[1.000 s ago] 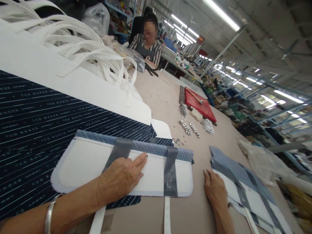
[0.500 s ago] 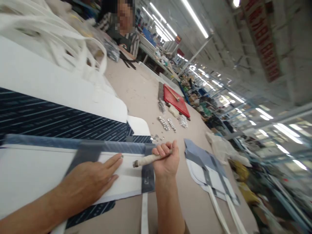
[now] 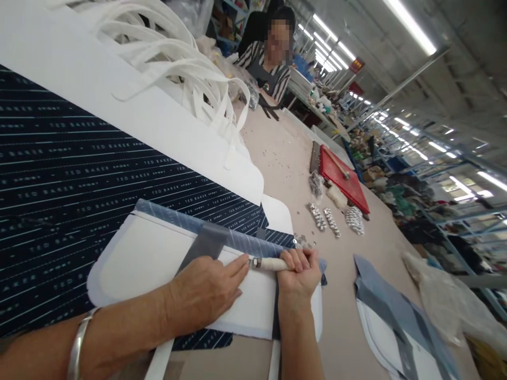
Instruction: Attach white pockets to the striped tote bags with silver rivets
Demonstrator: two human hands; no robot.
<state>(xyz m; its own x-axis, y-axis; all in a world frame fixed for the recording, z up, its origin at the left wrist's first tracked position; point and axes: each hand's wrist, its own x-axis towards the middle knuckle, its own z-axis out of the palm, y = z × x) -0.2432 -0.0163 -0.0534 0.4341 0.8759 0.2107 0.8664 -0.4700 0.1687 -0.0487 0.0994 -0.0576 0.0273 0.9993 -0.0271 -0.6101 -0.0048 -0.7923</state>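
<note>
My left hand (image 3: 206,290) lies flat with fingers stretched over a white panel (image 3: 150,253) that has a blue striped top edge and dark grey straps (image 3: 206,240). Its fingertips are beside a small metal piece, mostly hidden, near the panel's upper seam. My right hand (image 3: 301,279) is closed around a white-wrapped rod tool (image 3: 271,264) with a metal end. That end is at my left fingertips; I cannot tell whether it touches the metal piece. Beneath the panel is dark navy printed fabric (image 3: 95,158).
White straps (image 3: 190,74) are heaped at upper left on white sheets (image 3: 190,142). Rows of small metal parts (image 3: 317,216), a red board (image 3: 343,179) and a hammer (image 3: 340,169) lie farther back. Another panel (image 3: 400,322) is at right. A person (image 3: 261,66) sits across the table.
The tool has swung from a slant above the panel to lying nearly level, its metal end now at my left fingertips. My view has shifted, so things appear farther right.
</note>
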